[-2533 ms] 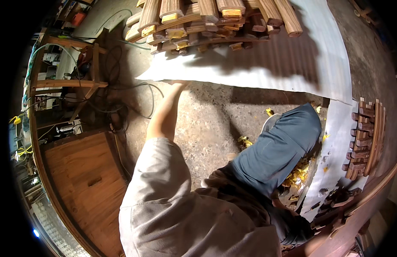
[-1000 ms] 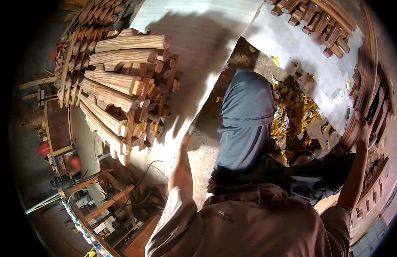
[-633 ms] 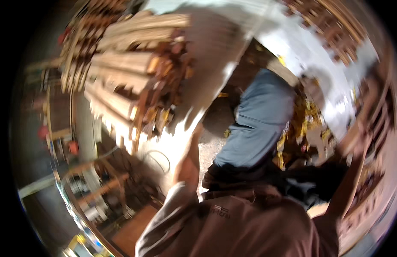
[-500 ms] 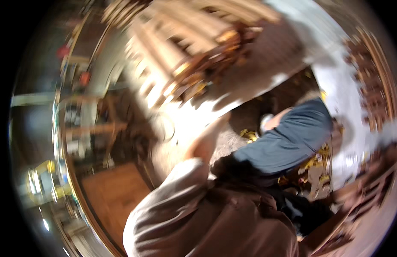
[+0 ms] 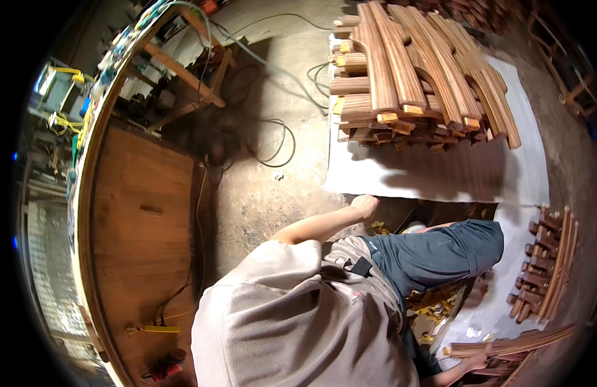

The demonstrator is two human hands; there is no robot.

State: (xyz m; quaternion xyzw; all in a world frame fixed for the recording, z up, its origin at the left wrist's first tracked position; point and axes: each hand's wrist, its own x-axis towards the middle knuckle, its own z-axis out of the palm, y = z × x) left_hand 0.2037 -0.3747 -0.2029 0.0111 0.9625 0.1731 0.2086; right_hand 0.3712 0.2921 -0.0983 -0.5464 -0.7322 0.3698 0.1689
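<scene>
1. The left hand (image 5: 365, 205) reaches forward from a bare forearm and sits at the near edge of a white sheet (image 5: 434, 177) spread on the concrete floor (image 5: 260, 193); the fingers look curled onto that edge (whether they actually pinch it I cannot tell).
2. The white sheet lies flat ahead of the person, and its far part carries a stack of curved wooden pieces (image 5: 414, 71), piled in crossed layers with their pale cut ends facing the camera.
3. The right hand (image 5: 477, 361) is low at the right, closed around the end of a bundle of long curved wooden strips (image 5: 514, 343) that runs off to the right.
4. Just right of the person's dark blue trouser leg (image 5: 440, 255), a second group of notched wooden pieces (image 5: 547, 271) lies on another part of white sheeting.
5. Yellowish scraps (image 5: 430, 303) lie on the floor beside the leg.
6. To the left stands a large brown wooden panel (image 5: 144, 219), with a wooden frame (image 5: 189, 77) and dark cables (image 5: 279, 138) on the floor behind it, well apart from both hands.
</scene>
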